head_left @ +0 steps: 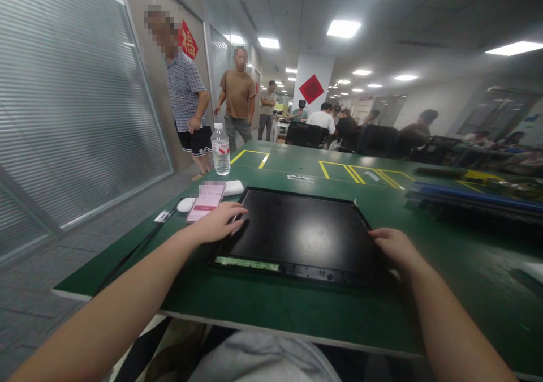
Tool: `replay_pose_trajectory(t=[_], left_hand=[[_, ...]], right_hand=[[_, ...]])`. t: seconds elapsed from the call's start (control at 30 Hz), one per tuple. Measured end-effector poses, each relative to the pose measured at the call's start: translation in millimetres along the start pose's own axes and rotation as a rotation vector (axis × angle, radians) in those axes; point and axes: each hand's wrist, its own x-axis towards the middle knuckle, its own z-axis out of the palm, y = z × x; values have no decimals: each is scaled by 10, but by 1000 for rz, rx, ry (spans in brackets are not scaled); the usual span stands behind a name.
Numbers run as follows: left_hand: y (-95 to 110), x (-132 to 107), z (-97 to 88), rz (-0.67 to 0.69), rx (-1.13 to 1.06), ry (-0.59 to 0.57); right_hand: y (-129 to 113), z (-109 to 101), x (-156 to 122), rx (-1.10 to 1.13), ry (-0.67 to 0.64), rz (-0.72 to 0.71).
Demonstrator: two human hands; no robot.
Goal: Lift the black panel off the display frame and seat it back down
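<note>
A black flat display panel (305, 229) lies in front of me on the green table, its dark screen facing up and reflecting a bright patch. Along its near edge runs a strip of green circuit board (246, 264). My left hand (218, 222) grips the panel's left edge, fingers bent over the frame. At the opposite side, my right hand (399, 249) holds the right edge, with the thumb on top and the other fingers mostly hidden. Just beyond my left hand are a phone (206, 201) with a lit pink screen and a white mouse-like object (185, 205).
A water bottle (221, 150) stands at the left table edge near a small white case (233, 188). A black strap (139, 246) hangs over that edge. Yellow tape marks the far tabletop (288, 164). Blurred blue and black parts (470, 201) lie right. Several people are beyond.
</note>
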Motion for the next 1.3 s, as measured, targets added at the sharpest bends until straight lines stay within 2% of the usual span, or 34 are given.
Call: replay_pose_trajectory(t=[0.53,0.9,1.3], left_hand=[[66,79,79,-108,50,-3],[72,61,0,-84,-111,-18],[69,78,22,-139,-127,21]], right_hand=[[-83,-24,-55,-11,1,24],[-91,-45,-48,-19,6,19],[-72,-33,-37,-42,14,-2]])
